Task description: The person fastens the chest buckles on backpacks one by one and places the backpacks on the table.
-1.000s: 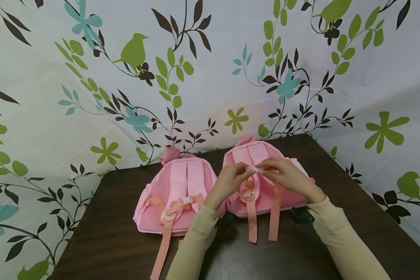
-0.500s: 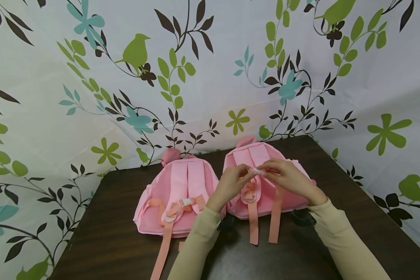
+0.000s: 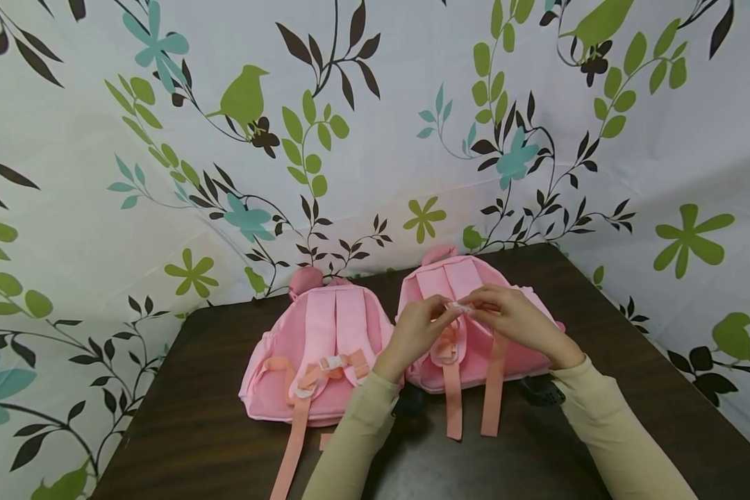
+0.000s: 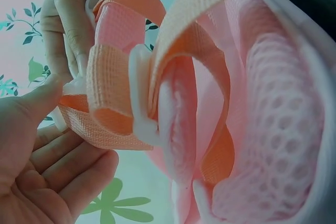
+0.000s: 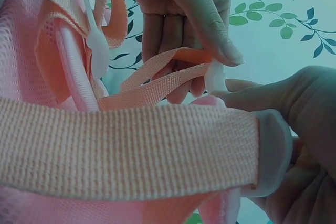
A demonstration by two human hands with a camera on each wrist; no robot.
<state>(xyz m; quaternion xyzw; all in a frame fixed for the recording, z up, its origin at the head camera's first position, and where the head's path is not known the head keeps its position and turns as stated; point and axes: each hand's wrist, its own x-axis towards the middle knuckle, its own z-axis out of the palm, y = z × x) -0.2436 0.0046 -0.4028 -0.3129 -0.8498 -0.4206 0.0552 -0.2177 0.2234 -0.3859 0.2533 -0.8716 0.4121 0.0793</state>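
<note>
Above the right-hand pink backpack (image 3: pixel 519 347), both hands meet at a small white plastic buckle (image 3: pixel 457 307). My left hand (image 3: pixel 412 326) pinches it between thumb and fingers. An orange webbing strap (image 5: pixel 157 90) runs from the buckle past those fingers in the right wrist view. From the other side, my right hand (image 3: pixel 512 316) pinches the buckle with thumb and fingertips. A white strap slider (image 5: pixel 273 153) sits close to that hand. Fingers cover much of the buckle, so I cannot tell whether its halves are joined.
Left of this bag lies a second pink backpack (image 3: pixel 275 389), its white chest buckle (image 3: pixel 332 362) lying across the straps. Loose orange strap ends (image 3: pixel 492 396) hang onto the dark wooden table (image 3: pixel 162 444). A leaf-patterned cloth (image 3: pixel 375 139) stands behind.
My left hand has shifted slightly right, towards the right hand. Both hands keep their pinch on the white buckle, and the backpacks have hardly moved.
</note>
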